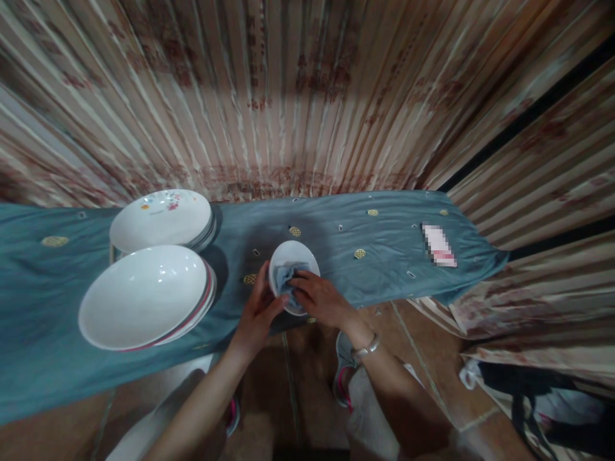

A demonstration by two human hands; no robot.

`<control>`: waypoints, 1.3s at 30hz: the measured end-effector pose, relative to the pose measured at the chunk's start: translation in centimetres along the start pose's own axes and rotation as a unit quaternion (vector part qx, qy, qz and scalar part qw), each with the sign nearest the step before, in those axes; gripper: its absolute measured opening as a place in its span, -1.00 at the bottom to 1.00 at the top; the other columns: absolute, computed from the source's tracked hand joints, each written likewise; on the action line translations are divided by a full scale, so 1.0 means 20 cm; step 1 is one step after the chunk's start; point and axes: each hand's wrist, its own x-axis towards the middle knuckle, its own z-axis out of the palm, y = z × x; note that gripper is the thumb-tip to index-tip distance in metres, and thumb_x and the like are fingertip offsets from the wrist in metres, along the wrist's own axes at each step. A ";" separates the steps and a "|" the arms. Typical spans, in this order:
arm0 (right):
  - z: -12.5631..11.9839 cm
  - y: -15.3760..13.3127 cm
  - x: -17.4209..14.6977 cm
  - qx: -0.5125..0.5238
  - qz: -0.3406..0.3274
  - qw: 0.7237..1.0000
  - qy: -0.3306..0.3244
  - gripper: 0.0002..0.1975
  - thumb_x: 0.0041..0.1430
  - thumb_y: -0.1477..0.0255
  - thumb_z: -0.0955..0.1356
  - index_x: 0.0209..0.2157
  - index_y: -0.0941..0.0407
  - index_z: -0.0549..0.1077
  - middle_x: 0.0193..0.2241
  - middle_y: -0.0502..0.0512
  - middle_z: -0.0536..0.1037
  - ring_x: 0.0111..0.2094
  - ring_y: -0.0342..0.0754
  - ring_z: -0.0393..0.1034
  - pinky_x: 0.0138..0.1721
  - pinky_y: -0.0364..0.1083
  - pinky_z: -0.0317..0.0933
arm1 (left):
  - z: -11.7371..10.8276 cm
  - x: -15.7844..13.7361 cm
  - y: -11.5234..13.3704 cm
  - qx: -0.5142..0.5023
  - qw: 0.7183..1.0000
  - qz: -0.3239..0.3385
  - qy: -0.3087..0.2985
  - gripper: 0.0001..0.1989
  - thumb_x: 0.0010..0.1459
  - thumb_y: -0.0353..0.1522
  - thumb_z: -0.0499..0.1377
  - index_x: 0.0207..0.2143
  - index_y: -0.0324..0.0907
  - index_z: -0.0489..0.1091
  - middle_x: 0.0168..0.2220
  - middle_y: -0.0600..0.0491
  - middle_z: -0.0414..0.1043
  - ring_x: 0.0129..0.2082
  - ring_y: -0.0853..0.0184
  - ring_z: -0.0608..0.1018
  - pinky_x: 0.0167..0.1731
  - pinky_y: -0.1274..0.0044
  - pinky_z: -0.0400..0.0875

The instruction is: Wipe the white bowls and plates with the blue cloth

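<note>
A small white bowl [294, 248] is at the front middle of the cloth-covered table. My left hand [258, 314] grips its left side, thumb over the near rim. Inside the bowl lies a bunched blue-grey cloth [284, 276], pressed by the fingers of my right hand [321, 296]. The cloth partly hides the bowl's inside, and my right fingertips are sunk in its folds. To the left stand a stack of large white bowls [144, 298] with a red band showing and, behind it, a stack of flower-patterned white plates [163, 221].
A blue-green tablecloth [331, 250] with pineapple prints covers the long narrow table. A white and pink item [439, 244], pixelated, lies at the right end. Pleated curtains [288, 96] hang behind and to the right. A dark bag [523, 390] sits at the lower right.
</note>
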 end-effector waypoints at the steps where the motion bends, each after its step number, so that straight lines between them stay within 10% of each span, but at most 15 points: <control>1: -0.01 0.00 0.00 0.015 -0.006 1.000 -0.010 -0.69 0.28 0.54 0.26 -0.01 0.16 0.52 0.02 0.26 0.51 0.03 0.07 0.45 0.09 0.08 0.33 | 0.00 0.00 0.00 0.000 1.000 0.001 -0.005 -0.03 -0.02 -0.18 0.37 0.38 -0.02 -0.02 0.21 -0.08 0.38 0.21 0.06 0.41 0.17 0.26 0.34; 16: 0.08 -0.10 0.05 0.350 -0.023 0.929 0.117 -0.65 0.23 0.43 0.31 0.04 0.00 0.51 0.20 0.09 0.40 0.23 0.00 0.28 0.17 -0.02 0.27 | -0.02 0.01 -0.01 0.023 1.000 0.007 -0.001 -0.06 0.01 -0.14 0.34 0.38 0.00 0.00 0.28 -0.09 0.29 0.25 0.03 0.36 0.16 0.24 0.35; 39: 0.08 0.12 0.22 -0.095 0.009 0.963 0.253 -0.57 0.27 0.56 0.24 0.17 0.25 0.35 0.16 0.36 0.36 0.22 0.11 0.24 0.28 0.09 0.15 | 0.02 -0.04 0.05 0.039 0.998 0.016 -0.043 0.01 0.01 -0.19 0.34 0.40 -0.07 -0.13 0.39 -0.10 0.07 0.34 0.02 0.21 0.28 0.20 0.15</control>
